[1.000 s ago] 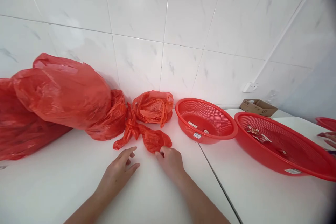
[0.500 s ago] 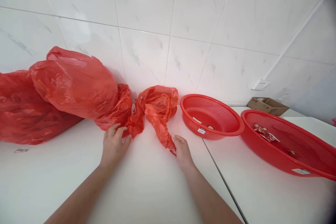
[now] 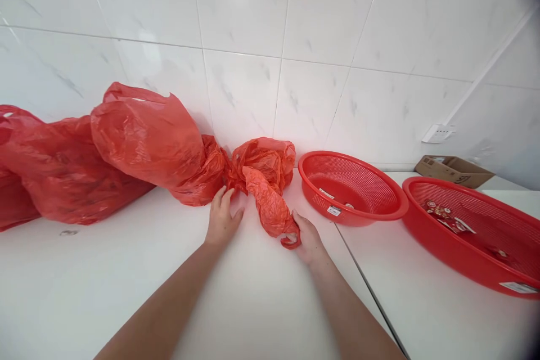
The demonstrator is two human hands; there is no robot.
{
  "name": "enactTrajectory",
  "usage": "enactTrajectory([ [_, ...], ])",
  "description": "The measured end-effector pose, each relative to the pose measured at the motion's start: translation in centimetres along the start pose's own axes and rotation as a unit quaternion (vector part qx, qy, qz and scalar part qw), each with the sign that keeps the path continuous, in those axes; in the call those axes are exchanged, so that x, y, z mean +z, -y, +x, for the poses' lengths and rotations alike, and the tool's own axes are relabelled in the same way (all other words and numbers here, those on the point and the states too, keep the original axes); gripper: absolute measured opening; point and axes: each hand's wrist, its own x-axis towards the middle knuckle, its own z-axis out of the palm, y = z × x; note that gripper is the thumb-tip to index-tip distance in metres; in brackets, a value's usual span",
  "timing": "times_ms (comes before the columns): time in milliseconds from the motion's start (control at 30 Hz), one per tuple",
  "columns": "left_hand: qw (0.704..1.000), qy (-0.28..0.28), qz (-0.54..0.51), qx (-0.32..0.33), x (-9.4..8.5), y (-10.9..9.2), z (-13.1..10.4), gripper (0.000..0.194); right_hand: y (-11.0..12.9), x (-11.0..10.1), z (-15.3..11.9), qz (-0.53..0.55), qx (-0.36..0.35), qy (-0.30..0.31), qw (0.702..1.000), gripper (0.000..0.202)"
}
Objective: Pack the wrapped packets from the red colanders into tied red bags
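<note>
Right hand pinches a crumpled red bag at the middle of the table

The crumpled red bag (image 3: 270, 208) lies slantwise on the white table (image 3: 236, 309), its far end toward the wall and its near end to the right. The right hand (image 3: 310, 239) pinches that near end, where a small loop of plastic hangs out; the bag hides part of its fingers. The left hand (image 3: 223, 222) is to the left, fingers apart and slightly bent, the tips at the edge of gathered red plastic; whether they touch it cannot be told.

Just beyond the crumpled bag, a loose red bag (image 3: 276, 152) sits by the white tiled wall (image 3: 244, 17). To the left, a puffed-out red bag (image 3: 147, 138) leans over a wide red bag (image 3: 67, 171) that looks filled with something dark.

To the right stands a red perforated basket (image 3: 354, 188) with a label on its outer side and a few small items inside. Farther right and nearer is a larger red basket (image 3: 468, 247), holding small round pieces and a printed packet. Behind it, an open cardboard box (image 3: 453, 171) sits below a wall socket (image 3: 439, 134).
</note>
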Motion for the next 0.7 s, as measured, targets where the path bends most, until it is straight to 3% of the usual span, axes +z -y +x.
enactTrajectory([
  [100,0.993,0.05,-0.11,0.017,-1.7,-2.3,-4.0,0.049,-0.2,0.6,-0.5,0.009,0.034,0.084,0.996,0.042],
  [233,0.956,0.144,-0.252,-0.042,-2.7,-5.4,-7.5,0.087,-1.0,2.2,-2.0,-0.082,0.046,0.227,0.969,0.032],
  [267,0.948,0.154,-0.269,-0.065,-2.8,-5.8,-7.7,0.083,-1.3,2.6,-2.4,-0.112,0.056,0.246,0.961,0.032],
  [333,0.943,0.162,-0.273,-0.1,-3.1,-5.9,-7.7,0.05,-1.6,3.1,-2.9,-0.167,0.067,0.263,0.948,0.028],
  [400,0.947,0.155,-0.257,-0.114,-3.6,-5.2,-7.2,0.025,-1.5,3.1,-3.2,-0.214,0.058,0.268,0.938,0.023],
  [467,0.953,0.13,-0.245,-0.122,-4.5,-4.3,-6.7,0.022,-0.9,2.6,-3.1,-0.247,0.043,0.249,0.936,0.023],
  [567,0.958,0.095,-0.224,-0.155,-6.0,-3.2,-6.2,0.018,0.7,1.3,-2.9,-0.272,0.014,0.172,0.947,0.026],
  [700,0.968,0.082,-0.178,-0.158,-6.9,-3.1,-6.2,0.009,2.7,0.4,-3.1,-0.292,-0.068,0.106,0.948,0.024],
])
